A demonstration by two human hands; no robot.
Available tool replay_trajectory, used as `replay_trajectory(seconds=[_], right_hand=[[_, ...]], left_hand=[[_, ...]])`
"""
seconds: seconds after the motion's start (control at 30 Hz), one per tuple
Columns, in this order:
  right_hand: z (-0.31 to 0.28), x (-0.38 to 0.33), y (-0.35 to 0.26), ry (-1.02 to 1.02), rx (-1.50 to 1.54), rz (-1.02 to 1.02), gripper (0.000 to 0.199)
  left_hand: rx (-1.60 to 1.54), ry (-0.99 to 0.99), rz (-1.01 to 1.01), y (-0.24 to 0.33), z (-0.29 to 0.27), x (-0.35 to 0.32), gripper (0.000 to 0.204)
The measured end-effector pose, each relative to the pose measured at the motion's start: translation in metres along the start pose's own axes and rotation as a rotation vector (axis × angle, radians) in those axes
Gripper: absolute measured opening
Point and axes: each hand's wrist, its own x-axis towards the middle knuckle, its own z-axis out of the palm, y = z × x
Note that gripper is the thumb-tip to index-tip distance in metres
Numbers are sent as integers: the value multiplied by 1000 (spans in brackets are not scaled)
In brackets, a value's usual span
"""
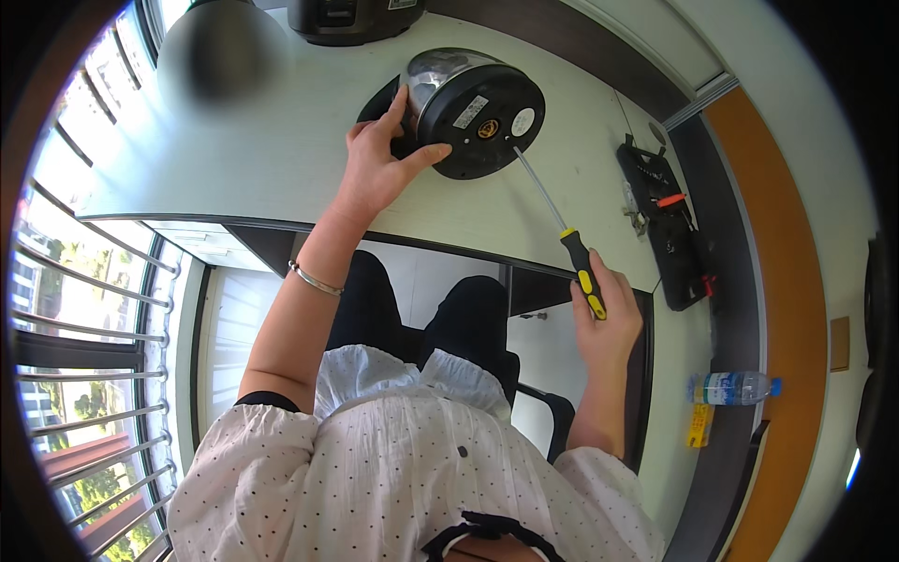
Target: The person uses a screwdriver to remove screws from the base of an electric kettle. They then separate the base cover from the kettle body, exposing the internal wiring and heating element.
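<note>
An electric kettle (449, 131) with a shiny metal body lies on its side on the white desk, its round black underside facing me. Two labels and a brass-coloured socket show on that underside. My left hand (382, 161) grips the kettle by its edge and handle side, thumb on the black base. In my right hand (609, 304) is a screwdriver (573, 245) with a black and yellow handle. Its long shaft slants up to the left, and the tip meets the underside near the white round label. Whether the tip sits in a screw is too small to tell.
An unfolded black tool case (663, 220) with a red-handled tool lies to the right, small metal parts beside it. Further right are a water bottle (735, 388) and a yellow box (698, 426). A black appliance (351, 21) stands at the back; a barred window (89, 328) is left.
</note>
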Motion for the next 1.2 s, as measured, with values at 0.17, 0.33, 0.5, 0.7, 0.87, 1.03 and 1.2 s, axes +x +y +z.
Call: replay_trajectory(seconds=[0.17,0.33,0.5,0.7,0.87,1.03,1.2], right_hand=[[-1,12,-32,95,-123,-10,35],[-6,12,-15,3,-6,177,34],[-10,12,-7,-99,412,392,33],[-17,24,1,-269,410,641,34],[-18,27,15,-329,613,718,30],[-28,42,2,-537,927,865,34],[-26,38,0,-555,695,712,41]], left_hand=[[127,12,50,-3,-8,6,91],[68,22,49,-4,-5,2,90],[86,19,70,-4,0,0,89],[69,31,68,-5,2,-1,89],[53,32,72,-8,3,-1,90],[60,22,90,-7,2,-1,89],[114,59,238,0,1,-1,79]])
